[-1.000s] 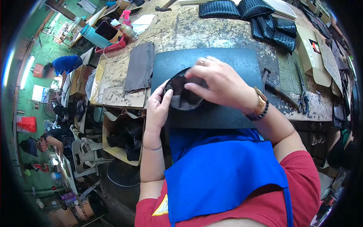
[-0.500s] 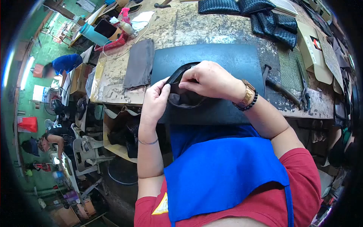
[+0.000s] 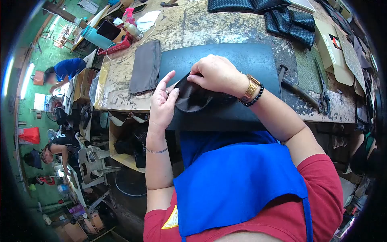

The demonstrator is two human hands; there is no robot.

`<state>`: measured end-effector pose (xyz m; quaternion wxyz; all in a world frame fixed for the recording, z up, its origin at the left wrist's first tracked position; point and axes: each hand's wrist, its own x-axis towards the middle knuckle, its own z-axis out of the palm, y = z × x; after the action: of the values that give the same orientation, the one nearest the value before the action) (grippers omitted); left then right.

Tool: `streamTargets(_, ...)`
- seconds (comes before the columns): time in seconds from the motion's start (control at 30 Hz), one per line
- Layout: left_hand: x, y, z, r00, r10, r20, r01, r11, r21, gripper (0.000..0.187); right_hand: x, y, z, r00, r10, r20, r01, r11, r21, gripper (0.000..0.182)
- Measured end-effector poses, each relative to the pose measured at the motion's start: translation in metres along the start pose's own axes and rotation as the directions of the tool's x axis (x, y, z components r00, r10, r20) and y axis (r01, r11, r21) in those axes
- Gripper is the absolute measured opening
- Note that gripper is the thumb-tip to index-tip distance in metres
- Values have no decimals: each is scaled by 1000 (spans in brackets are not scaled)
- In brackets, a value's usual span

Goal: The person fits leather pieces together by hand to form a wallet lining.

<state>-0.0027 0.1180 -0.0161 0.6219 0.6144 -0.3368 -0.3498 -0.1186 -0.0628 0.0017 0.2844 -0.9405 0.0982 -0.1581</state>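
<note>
A dark pouch-like piece (image 3: 192,97) with a lining is held up over the black board (image 3: 250,60), its opening facing me. My left hand (image 3: 163,101) pinches the pouch's left rim between thumb and fingers, with one finger raised. On the upper rim, my right hand (image 3: 217,74) closes its thumb and forefinger on the edge. A stack of grey-brown cloth pieces (image 3: 145,66) lies left of the board. The hammer (image 3: 300,92) and the scissors (image 3: 323,94) rest to its right.
Black woven pouches (image 3: 290,24) and an open cardboard box (image 3: 332,48) are at the back right. A red basket (image 3: 121,44) with a turquoise bottle (image 3: 96,38) stands at the back left. Two people (image 3: 70,68) work farther left.
My right hand has moved left and up, out of the opening to the rim. The opening looks narrower and the pouch is tilted. A finger of my left hand has lifted.
</note>
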Motion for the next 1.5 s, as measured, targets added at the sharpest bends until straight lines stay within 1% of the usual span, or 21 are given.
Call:
streamTargets(0.07,0,1,1,1000,-6,0,6,1000,-29,50,1,2,2,1000,1,-6,-1,1000,-3,25)
streamTargets(0.2,1,1,2,1000,-20,-3,20,999,-35,51,2,1,2,1000,-5,-6,4,1000,-12,25)
streamTargets(0.3,2,0,2,1000,-18,-1,18,999,-37,51,3,1,2,1000,19,11,-19,1000,-4,25)
streamTargets(0.57,3,4,5,999,-40,-21,39,998,-50,52,0,2,4,1000,-4,-20,3,1000,-21,24)
streamTargets(0.67,3,3,6,999,-40,-14,39,995,-88,52,0,3,6,999,-17,-41,16,1000,-19,23)
streamTargets(0.77,6,9,13,998,-35,-57,36,999,30,51,-1,2,9,999,-27,-45,25,999,-38,23)
streamTargets(0.87,13,20,15,993,-72,-90,95,954,285,48,-6,-4,6,997,-64,-32,61,995,-82,23)
streamTargets(0.9,17,19,10,996,-60,-69,77,955,286,45,-8,-5,4,996,-83,-29,79,992,-101,22)
streamTargets(1.0,25,22,-2,997,-72,-8,70,925,373,44,-20,-1,-1,988,-131,-84,117,982,-150,21)
streamTargets(1.03,27,21,-7,997,-81,11,68,898,436,42,-24,0,-2,982,-142,-123,126,983,-133,20)
streamTargets(1.1,29,20,-9,992,-93,84,59,939,338,42,-32,2,-6,967,-158,-200,141,985,-97,19)
streamTargets(1.13,29,20,-9,988,-97,120,59,956,289,42,-33,3,-7,971,-141,-194,127,989,-82,19)
streamTargets(1.17,28,24,-9,965,-175,195,135,970,202,46,-34,2,-9,974,-123,-187,113,991,-66,19)
streamTargets(1.2,28,23,-9,963,-172,209,140,977,163,47,-34,2,-11,978,-106,-181,99,994,-51,18)
streamTargets(1.27,30,20,-8,958,-162,238,145,986,84,50,-32,2,-14,991,-16,-135,14,1000,-14,19)
streamTargets(1.3,30,20,-7,958,-156,241,144,987,67,51,-30,3,-16,993,29,-112,-29,1000,2,19)
streamTargets(1.4,27,19,-6,955,-150,257,150,988,21,53,-27,10,-13,981,-11,-193,6,1000,-24,20)
streamTargets(1.5,26,21,-4,944,-159,291,167,986,-3,52,-26,14,-13,989,26,-147,-37,997,-73,21)
